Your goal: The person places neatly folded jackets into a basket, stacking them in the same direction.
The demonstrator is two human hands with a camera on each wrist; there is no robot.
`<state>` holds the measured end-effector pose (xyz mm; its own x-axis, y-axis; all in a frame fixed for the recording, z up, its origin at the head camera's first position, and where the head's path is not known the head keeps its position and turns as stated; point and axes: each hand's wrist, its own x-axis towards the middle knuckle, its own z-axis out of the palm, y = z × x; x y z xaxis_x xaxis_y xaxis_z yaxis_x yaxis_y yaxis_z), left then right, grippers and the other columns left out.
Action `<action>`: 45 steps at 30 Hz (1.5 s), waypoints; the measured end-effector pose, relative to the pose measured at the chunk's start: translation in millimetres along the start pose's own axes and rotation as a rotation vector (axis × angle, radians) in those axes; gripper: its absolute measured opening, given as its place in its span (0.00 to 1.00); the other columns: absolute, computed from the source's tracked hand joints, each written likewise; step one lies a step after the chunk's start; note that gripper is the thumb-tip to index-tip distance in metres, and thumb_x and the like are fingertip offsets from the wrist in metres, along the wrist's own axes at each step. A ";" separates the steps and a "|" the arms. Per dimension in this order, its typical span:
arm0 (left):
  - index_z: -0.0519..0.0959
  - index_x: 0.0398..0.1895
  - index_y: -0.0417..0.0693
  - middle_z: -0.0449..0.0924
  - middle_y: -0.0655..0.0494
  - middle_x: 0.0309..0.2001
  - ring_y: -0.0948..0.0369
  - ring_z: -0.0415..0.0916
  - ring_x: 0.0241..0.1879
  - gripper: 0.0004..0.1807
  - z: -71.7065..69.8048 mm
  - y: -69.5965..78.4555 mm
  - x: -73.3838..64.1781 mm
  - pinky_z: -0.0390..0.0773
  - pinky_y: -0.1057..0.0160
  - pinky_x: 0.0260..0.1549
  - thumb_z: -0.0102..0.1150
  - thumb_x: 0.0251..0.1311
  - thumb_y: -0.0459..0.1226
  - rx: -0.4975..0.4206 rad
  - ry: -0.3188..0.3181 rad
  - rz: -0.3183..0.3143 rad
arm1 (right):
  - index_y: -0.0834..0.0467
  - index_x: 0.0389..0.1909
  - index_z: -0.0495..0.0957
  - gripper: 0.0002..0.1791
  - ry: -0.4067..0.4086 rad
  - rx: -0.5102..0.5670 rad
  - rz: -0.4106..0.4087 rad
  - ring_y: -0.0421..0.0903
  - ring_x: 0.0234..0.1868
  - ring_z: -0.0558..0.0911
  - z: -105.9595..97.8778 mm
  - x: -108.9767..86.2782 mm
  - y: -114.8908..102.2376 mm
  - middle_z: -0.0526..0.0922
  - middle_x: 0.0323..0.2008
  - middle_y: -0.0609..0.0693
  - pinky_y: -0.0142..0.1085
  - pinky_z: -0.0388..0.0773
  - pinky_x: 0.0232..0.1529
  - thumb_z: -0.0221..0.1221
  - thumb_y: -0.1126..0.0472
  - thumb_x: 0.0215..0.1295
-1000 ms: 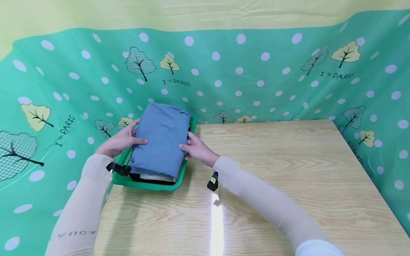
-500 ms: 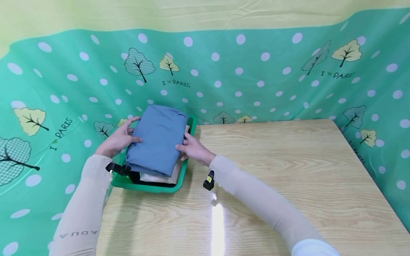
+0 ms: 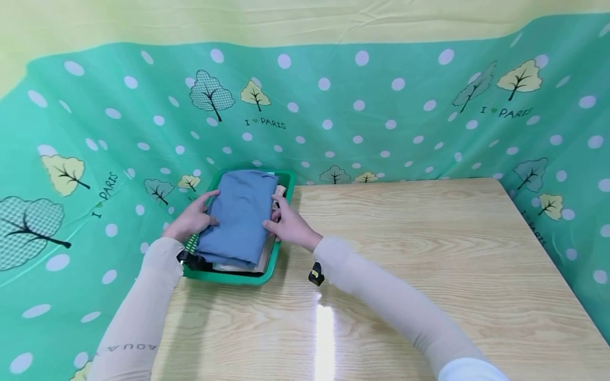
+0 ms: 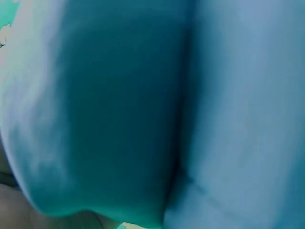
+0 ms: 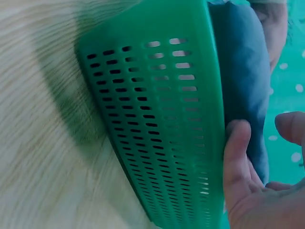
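A folded blue garment (image 3: 240,217) lies on top of other cloth in a green plastic basket (image 3: 248,280), at the left of the table in the head view. Along the garment's left edge rests my left hand (image 3: 190,218), its fingers spread and its thumb on the fabric. My right hand (image 3: 290,225) touches the opposite edge. In the right wrist view, the fingers (image 5: 238,157) reach between the basket's wall and the garment, while the thumb (image 5: 290,126) stands apart from it. Blue cloth fills most of the left wrist view and hides most of the left fingers.
Beige cloth (image 3: 263,256) and something dark show beneath the garment inside the basket. The wooden table (image 3: 405,254) extends to the right. A green dotted curtain (image 3: 343,116) hangs behind and at both sides, close to the basket's left and back.
The blue garment has sunk lower into the basket and shifted slightly toward me at its far end. Both hands have come down with it, and the basket's back rim now shows.
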<state>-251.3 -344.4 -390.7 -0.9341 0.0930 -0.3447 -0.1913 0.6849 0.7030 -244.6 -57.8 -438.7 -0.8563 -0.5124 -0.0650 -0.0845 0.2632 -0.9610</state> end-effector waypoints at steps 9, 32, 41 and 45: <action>0.41 0.85 0.56 0.38 0.29 0.81 0.29 0.44 0.77 0.50 12.9 -2.5 8.8 0.64 0.35 0.67 0.52 0.65 0.23 0.077 0.033 0.004 | 0.53 0.80 0.58 0.36 0.002 -0.472 -0.060 0.53 0.75 0.68 6.1 -2.0 -5.2 0.64 0.76 0.58 0.45 0.70 0.73 0.58 0.49 0.76; 0.49 0.83 0.51 0.45 0.29 0.79 0.30 0.52 0.73 0.44 21.1 -7.7 24.5 0.67 0.39 0.58 0.51 0.65 0.25 0.204 0.088 -0.010 | 0.52 0.74 0.68 0.30 0.036 -0.721 -0.117 0.51 0.59 0.80 7.1 -0.7 5.5 0.71 0.68 0.59 0.40 0.80 0.57 0.57 0.47 0.76; 0.55 0.80 0.46 0.52 0.26 0.77 0.31 0.54 0.73 0.40 15.0 -2.8 15.4 0.66 0.35 0.65 0.54 0.65 0.29 0.232 0.118 -0.009 | 0.53 0.77 0.64 0.32 -0.055 -0.518 -0.194 0.40 0.31 0.74 -6.8 -19.0 18.1 0.73 0.55 0.56 0.30 0.74 0.32 0.58 0.53 0.75; 0.60 0.78 0.44 0.52 0.25 0.76 0.30 0.56 0.72 0.34 11.6 9.7 3.8 0.67 0.34 0.64 0.54 0.70 0.36 0.302 0.105 0.005 | 0.54 0.76 0.65 0.31 -0.035 -0.392 -0.211 0.39 0.36 0.76 -15.1 -32.5 29.3 0.74 0.57 0.56 0.31 0.78 0.36 0.58 0.56 0.75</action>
<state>-253.2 -328.9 -392.4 -0.9638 0.0326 -0.2646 -0.1030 0.8698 0.4826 -226.9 -21.0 -460.7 -0.7827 -0.6132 0.1061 -0.4477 0.4364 -0.7805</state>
